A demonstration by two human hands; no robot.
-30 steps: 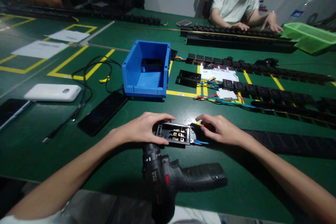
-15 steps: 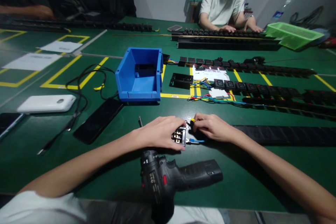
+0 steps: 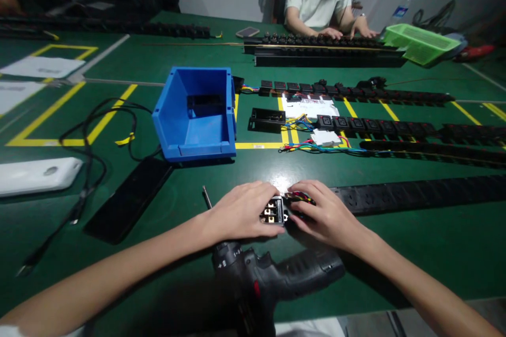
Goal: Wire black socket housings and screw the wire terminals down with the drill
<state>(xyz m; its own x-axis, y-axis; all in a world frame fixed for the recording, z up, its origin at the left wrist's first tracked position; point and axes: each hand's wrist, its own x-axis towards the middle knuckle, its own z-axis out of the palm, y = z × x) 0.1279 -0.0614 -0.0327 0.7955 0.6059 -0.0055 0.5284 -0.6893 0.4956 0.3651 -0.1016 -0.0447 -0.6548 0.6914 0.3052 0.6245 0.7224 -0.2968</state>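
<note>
My left hand (image 3: 247,210) is closed around a small black terminal block (image 3: 272,211) with brass-coloured contacts, held low over the green table. Just to its right, my right hand (image 3: 326,216) has its fingers curled around a bundle of wires (image 3: 300,197), partly covered by the fingers. A ring terminal (image 3: 285,217) shows between the block and my right fingertips. Behind my right hand a long black socket strip (image 3: 419,193) runs off to the right. In front of both hands lies a black cordless screwdriver (image 3: 256,279), its bit pointing up past my left wrist.
A blue bin (image 3: 197,152) holding a dark part stands beyond my left hand. Left of it are a black phone (image 3: 128,200), a cable (image 3: 89,168) and a white power bank (image 3: 39,176). Further socket strips (image 3: 371,126), a green basket (image 3: 422,45) and a co-worker (image 3: 320,0) are across the table.
My right hand has gone from pinching near a yellow-marked wire to curling over the wire bundle, nearer the block. My left hand keeps the block. The whole view has shifted somewhat.
</note>
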